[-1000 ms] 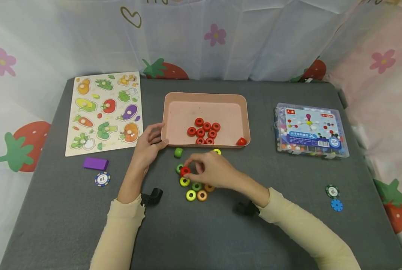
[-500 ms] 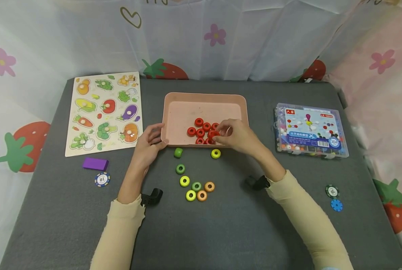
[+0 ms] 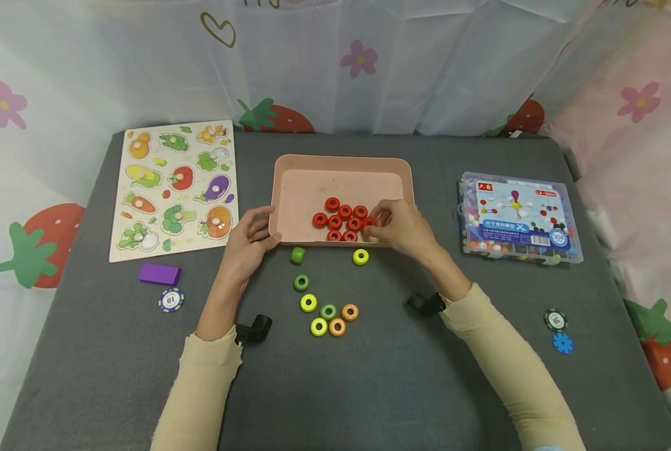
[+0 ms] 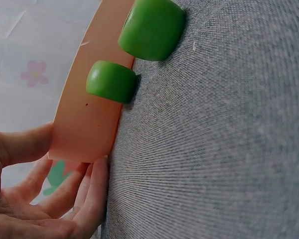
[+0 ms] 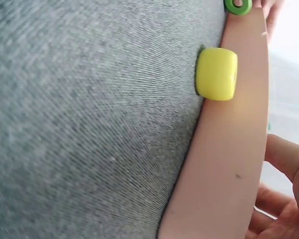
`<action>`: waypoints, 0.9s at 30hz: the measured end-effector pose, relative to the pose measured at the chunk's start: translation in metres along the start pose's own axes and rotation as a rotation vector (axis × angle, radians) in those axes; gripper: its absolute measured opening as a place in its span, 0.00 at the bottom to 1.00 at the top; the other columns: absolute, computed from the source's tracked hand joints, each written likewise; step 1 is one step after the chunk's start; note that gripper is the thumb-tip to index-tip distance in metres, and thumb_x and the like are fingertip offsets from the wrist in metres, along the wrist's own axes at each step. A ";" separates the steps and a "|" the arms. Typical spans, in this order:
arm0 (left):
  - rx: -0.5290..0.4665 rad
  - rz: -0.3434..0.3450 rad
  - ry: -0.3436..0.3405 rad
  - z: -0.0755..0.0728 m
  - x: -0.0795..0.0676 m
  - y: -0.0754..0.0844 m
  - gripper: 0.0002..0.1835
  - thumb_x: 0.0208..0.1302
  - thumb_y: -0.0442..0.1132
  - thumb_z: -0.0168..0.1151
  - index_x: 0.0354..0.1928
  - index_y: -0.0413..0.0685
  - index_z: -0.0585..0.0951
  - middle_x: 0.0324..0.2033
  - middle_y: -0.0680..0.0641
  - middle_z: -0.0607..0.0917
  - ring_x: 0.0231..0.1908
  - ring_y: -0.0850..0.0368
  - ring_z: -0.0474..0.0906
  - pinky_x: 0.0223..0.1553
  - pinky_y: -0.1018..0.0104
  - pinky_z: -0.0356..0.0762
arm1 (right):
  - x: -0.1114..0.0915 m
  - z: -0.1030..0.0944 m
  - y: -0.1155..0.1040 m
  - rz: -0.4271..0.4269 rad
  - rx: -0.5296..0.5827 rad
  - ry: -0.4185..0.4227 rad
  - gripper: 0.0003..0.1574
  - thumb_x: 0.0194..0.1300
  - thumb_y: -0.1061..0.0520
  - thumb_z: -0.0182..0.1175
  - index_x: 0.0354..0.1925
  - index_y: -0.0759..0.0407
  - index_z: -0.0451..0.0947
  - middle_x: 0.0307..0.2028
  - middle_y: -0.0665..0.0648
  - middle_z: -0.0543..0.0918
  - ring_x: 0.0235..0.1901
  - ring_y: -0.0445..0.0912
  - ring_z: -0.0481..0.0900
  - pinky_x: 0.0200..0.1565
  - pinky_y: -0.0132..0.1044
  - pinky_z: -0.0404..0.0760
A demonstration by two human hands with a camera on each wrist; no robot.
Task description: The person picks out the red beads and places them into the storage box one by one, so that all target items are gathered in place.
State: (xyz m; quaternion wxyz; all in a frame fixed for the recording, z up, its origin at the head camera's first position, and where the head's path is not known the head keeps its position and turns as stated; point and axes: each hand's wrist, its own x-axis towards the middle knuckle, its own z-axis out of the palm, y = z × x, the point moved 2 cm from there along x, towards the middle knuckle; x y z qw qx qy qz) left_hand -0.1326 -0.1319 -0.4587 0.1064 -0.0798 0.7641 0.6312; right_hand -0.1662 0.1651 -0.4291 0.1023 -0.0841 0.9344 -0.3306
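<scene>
My left hand [image 3: 247,244] holds the left front corner of a pink tray [image 3: 369,175], with the thumb at its rim and the fingers along its side. The left wrist view shows this grip, with a green bead [image 4: 112,82] beside the tray wall. Inside the tray, my right hand [image 3: 400,228] pinches a red ring bead [image 3: 369,222] at the right end of a cluster of red beads [image 3: 334,222]. In the right wrist view, the tray wall hides the right fingertips and the bead. A yellow bead [image 5: 217,73] sits just outside the wall.
In front of the tray lie green, yellow and orange beads [image 3: 338,327]. A vegetable puzzle board [image 3: 166,213] is at left, above a purple block [image 3: 160,274] and a poker chip [image 3: 171,300]. A clear parts box [image 3: 521,219] and two more chips [image 3: 555,319] are at right.
My right hand has carried a red bead from the loose beads into the tray, then shifted slightly right with it beside the cluster. The left hand has stayed at the tray corner.
</scene>
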 end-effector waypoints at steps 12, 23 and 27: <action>-0.003 0.004 0.002 0.000 0.001 0.000 0.31 0.67 0.29 0.62 0.71 0.52 0.69 0.66 0.43 0.76 0.64 0.48 0.74 0.62 0.50 0.68 | 0.004 0.008 0.003 -0.002 0.008 0.034 0.14 0.62 0.55 0.69 0.45 0.59 0.83 0.28 0.54 0.84 0.25 0.45 0.78 0.27 0.39 0.73; 0.016 0.001 -0.015 0.000 0.000 0.003 0.30 0.69 0.29 0.59 0.71 0.51 0.67 0.68 0.42 0.73 0.64 0.49 0.74 0.61 0.52 0.70 | 0.005 0.006 0.004 -0.071 0.116 0.013 0.17 0.64 0.59 0.68 0.51 0.59 0.84 0.37 0.56 0.89 0.37 0.47 0.86 0.37 0.42 0.80; 0.055 0.004 -0.020 -0.001 0.000 0.006 0.30 0.70 0.31 0.58 0.72 0.50 0.66 0.69 0.42 0.72 0.64 0.48 0.74 0.59 0.52 0.74 | 0.002 -0.001 0.003 -0.148 0.148 0.031 0.18 0.64 0.58 0.69 0.52 0.60 0.84 0.39 0.56 0.89 0.36 0.47 0.85 0.34 0.40 0.79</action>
